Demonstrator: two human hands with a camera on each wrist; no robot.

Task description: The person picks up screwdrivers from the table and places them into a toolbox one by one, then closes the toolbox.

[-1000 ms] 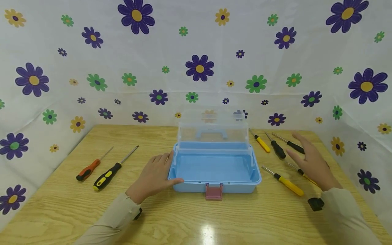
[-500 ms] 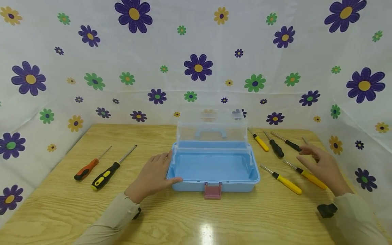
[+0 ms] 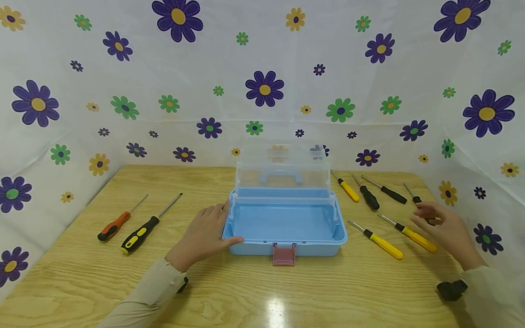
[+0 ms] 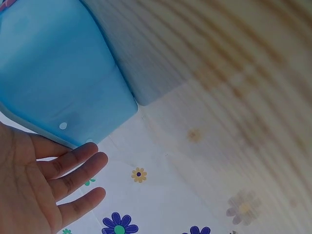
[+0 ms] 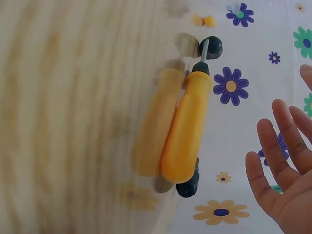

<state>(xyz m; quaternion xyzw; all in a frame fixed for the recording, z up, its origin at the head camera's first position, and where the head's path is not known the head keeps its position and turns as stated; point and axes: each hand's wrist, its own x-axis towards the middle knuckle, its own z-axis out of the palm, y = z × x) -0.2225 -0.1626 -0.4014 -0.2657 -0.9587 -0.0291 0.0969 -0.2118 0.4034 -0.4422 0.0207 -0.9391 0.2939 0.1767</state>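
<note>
A light blue toolbox (image 3: 287, 249) stands on the table with its clear lid (image 3: 283, 175) raised and its pink latch (image 3: 284, 255) hanging down in front. My left hand (image 3: 203, 234) rests against the box's left end, thumb over the front rim; in the left wrist view its fingers lie extended by the blue wall (image 4: 63, 78). Over at the right, my right hand (image 3: 449, 230) hovers at a dark-handled screwdriver (image 3: 417, 200), partly hidden behind it. No grip on it shows. The right wrist view shows its fingers apart and relaxed, beside a yellow-handled screwdriver (image 5: 185, 131).
Right of the box lie more screwdrivers: yellow ones (image 3: 385, 246), (image 3: 348, 190) and black-handled ones (image 3: 370, 198), (image 3: 393, 195). On the left are an orange-and-black screwdriver (image 3: 115, 226) and a black-and-yellow one (image 3: 140, 234). Flowered cloth (image 3: 164, 68) surrounds the wooden table (image 3: 229, 296).
My right hand has moved right and toward me, lowering to the dark-handled screwdriver at the far right. My left hand stays on the box. The head view has shifted slightly.
</note>
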